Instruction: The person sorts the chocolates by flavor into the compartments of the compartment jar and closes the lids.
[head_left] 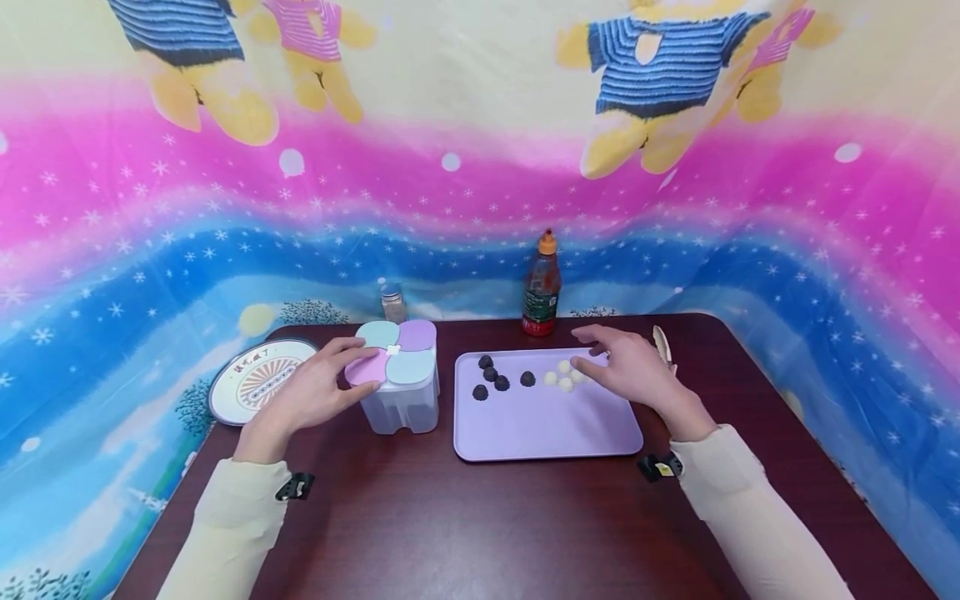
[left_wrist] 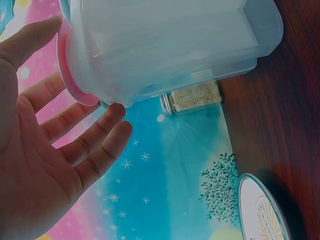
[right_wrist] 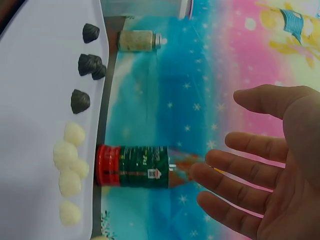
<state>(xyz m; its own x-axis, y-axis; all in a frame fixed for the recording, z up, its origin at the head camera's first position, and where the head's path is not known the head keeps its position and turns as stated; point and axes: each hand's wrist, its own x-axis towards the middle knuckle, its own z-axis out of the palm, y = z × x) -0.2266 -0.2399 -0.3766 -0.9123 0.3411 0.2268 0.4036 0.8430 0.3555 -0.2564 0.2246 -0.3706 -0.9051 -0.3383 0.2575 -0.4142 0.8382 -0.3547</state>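
A translucent container with a petal-shaped lid in pink, mint, purple and pale blue stands left of centre. My left hand reaches over its pink lid section, thumb and fingers spread at the edges, touching it. Over the right part of a lilac tray hovers my right hand, fingers apart, with nothing held. On that tray lie several small dark ridged pieces and several cream-coloured ones, the latter just beside the right hand's fingertips in the head view.
Behind the tray stands a sauce bottle with an orange cap. A small glass jar of pale grains is behind the container. Left lies a patterned plate; tongs lie partly hidden beyond the right hand. A printed cloth hangs around the table.
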